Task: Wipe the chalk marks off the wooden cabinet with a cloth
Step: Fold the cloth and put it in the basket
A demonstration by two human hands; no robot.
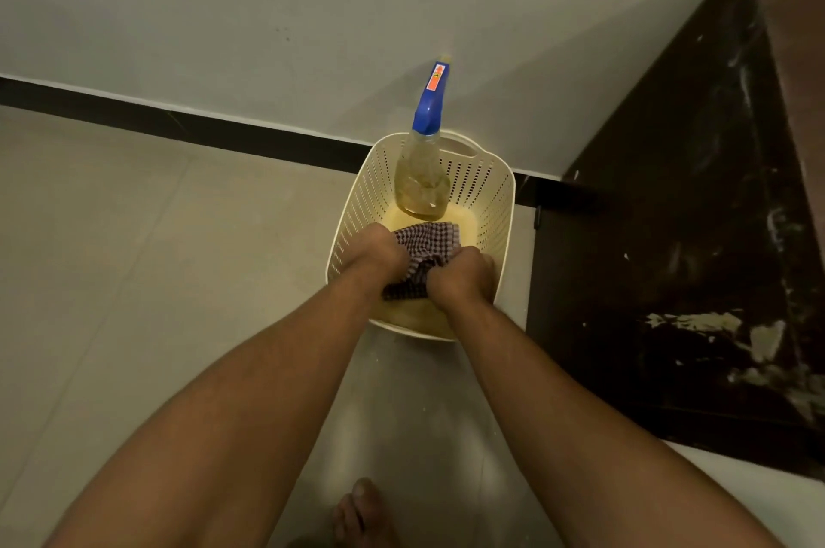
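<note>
A checked dark-and-white cloth lies in a cream perforated basket on the floor. My left hand and my right hand both reach into the basket and grip the cloth, bunching it between them. A dark wooden cabinet stands at the right, its side streaked with whitish chalk marks.
A clear spray bottle with a blue trigger head stands upright at the back of the basket. The basket sits against a pale wall with a black skirting strip. Pale floor tiles spread to the left. My bare foot shows at the bottom.
</note>
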